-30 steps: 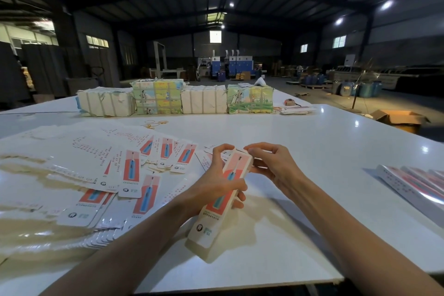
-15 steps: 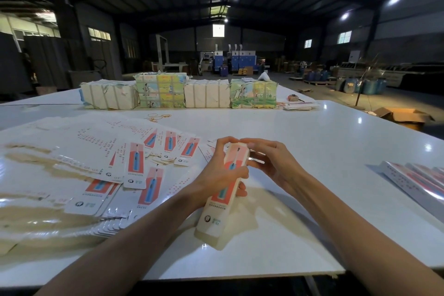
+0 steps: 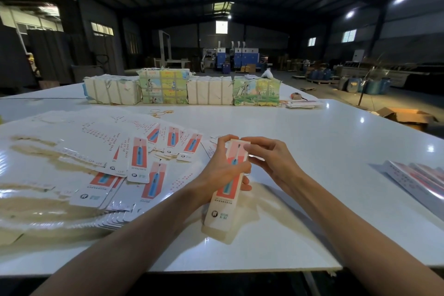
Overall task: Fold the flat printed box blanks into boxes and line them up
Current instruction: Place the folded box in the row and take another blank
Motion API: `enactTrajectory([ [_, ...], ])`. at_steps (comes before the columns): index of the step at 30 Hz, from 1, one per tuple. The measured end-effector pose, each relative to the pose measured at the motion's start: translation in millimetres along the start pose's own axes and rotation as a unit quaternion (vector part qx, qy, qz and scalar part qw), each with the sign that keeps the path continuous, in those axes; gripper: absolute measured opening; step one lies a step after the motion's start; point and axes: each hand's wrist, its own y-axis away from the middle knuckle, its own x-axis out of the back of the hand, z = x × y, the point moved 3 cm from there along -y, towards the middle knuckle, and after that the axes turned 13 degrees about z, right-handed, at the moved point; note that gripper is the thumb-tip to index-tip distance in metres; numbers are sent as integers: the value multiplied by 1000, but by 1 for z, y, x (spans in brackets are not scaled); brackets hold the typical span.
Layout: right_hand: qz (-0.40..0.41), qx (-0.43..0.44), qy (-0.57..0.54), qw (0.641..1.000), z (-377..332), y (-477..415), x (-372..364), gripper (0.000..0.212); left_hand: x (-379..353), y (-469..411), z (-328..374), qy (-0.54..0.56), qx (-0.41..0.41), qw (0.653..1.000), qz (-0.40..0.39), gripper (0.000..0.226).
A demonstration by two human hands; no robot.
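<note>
I hold a long narrow box [image 3: 222, 209], white with a red panel and a blue toothbrush print, over the white table [image 3: 312, 151]. My left hand [image 3: 219, 170] grips it round the middle. The fingertips of my right hand [image 3: 271, 158] pinch the flap at the box's far end. Its near end points toward me, just above the table. Several flat blanks [image 3: 139, 158] of the same print lie fanned out to the left. A row of folded boxes [image 3: 418, 178] lies at the right edge.
Bundled stacks of printed paper [image 3: 182, 90] stand in a row at the table's far side, with loose cards [image 3: 301, 104] to their right. Some rubber bands [image 3: 161, 112] lie in front of them. An open cardboard carton [image 3: 406, 115] sits on the floor beyond the right edge.
The box has tipped more upright and nearer to me. My right fingers have closed in on the far end flap. Both hands keep their hold.
</note>
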Motion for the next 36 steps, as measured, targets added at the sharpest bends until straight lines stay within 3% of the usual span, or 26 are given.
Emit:
enactTrajectory([
  [8, 7, 22, 45, 999, 8, -6, -1, 18, 1, -2, -2, 18, 49, 999, -1, 74],
  [13, 33, 46, 140, 989, 16, -3, -10, 35, -6, 1, -3, 174, 120, 977, 1, 77],
  [17, 52, 133, 283, 948, 10, 3, -14, 45, 4, -5, -2, 235, 109, 963, 77, 67],
  [20, -4, 141, 359, 923, 4, 15, -26, 64, 4, -7, 5, 370, 125, 914, 109, 48],
  [23, -41, 201, 506, 838, 2, 24, -41, 61, 3, -8, 9, 428, 156, 885, 99, 45],
  [26, -41, 211, 544, 811, 0, 31, -43, 48, 4, -5, 9, 388, 188, 902, 35, 63],
  [28, -22, 205, 553, 807, -4, 33, -31, 41, 5, -4, 9, 336, 151, 929, 41, 62],
  [31, 35, 180, 597, 781, -12, 31, 7, 39, 14, -10, 5, 55, 2, 995, 87, 44],
  [33, 77, 165, 632, 753, -18, 29, 43, 42, 21, -16, -1, -141, -69, 982, 107, 41],
  [36, 128, 135, 705, 685, -23, 28, 110, 47, 27, -19, -14, -337, -116, 930, 88, 49],
])
